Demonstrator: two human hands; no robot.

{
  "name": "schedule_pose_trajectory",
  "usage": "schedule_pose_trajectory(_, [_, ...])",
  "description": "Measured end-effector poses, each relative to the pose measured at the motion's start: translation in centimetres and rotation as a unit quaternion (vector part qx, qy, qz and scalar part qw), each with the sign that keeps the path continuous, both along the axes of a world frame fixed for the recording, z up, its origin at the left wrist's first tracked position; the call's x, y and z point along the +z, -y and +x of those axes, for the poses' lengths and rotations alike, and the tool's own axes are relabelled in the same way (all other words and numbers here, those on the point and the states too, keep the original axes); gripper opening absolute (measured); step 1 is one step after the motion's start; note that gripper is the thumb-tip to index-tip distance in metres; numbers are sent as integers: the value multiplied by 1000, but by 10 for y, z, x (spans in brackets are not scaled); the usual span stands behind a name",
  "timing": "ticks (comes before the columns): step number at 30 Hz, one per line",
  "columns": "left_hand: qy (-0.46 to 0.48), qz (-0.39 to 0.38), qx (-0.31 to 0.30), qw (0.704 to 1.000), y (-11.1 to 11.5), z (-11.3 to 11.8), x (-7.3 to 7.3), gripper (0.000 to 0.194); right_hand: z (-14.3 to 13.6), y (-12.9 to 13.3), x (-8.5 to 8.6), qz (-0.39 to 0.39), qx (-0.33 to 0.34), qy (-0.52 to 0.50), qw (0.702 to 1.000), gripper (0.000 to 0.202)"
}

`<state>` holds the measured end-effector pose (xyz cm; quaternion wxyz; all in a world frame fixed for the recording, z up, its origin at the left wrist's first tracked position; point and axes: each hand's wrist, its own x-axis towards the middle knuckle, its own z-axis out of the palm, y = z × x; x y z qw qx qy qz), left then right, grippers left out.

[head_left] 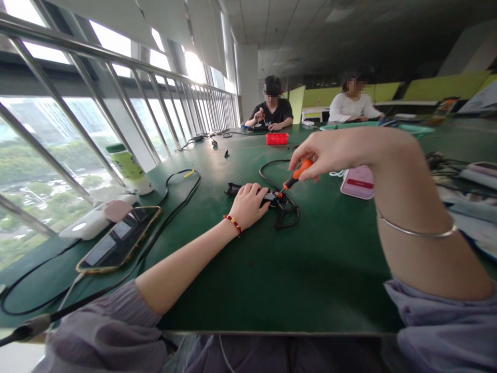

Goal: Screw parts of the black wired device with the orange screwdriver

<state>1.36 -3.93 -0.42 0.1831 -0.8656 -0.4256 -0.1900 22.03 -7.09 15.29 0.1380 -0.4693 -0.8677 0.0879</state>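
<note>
Black device [271, 197] half-hidden under left hand [249, 205]

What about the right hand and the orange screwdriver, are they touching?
Touching: the head view shows the right hand gripping the orange screwdriver by its handle.

No text legible for me here, no brand or number I can spell out. Marks only. Green-and-white drink container [133, 171] on my left: dark printed design on the green part, too small and tilted to read. Pink phone-like item [357, 189] on the table to my right: dark red band with a faint pale line across it, maybe lettering, can't make it out. Phone [119, 241] on my left: screen shows pale panels, contents unreadable. Black shirt [277, 114] on the person across: small pale mark on the chest, blurred, can't say if letter or logo. Colourful packet [444, 110] far right: print too blurred to read.
</note>
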Motion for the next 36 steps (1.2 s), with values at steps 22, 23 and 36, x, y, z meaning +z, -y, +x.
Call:
schedule_pose_trajectory(22, [4,-12,-2,1000,1,-1,1,36,0,-11,-5,28,-27,-19,999,36])
schedule_pose_trajectory(23, [5,-13,-2,1000,1,-1,1,36,0,-11,-5,34,-10,-11,999,36])
schedule_pose_trajectory(36, [-10,-9,-3,1000,-1,-1,0,36,-3,-9,-3,-60,9,47,997,45])
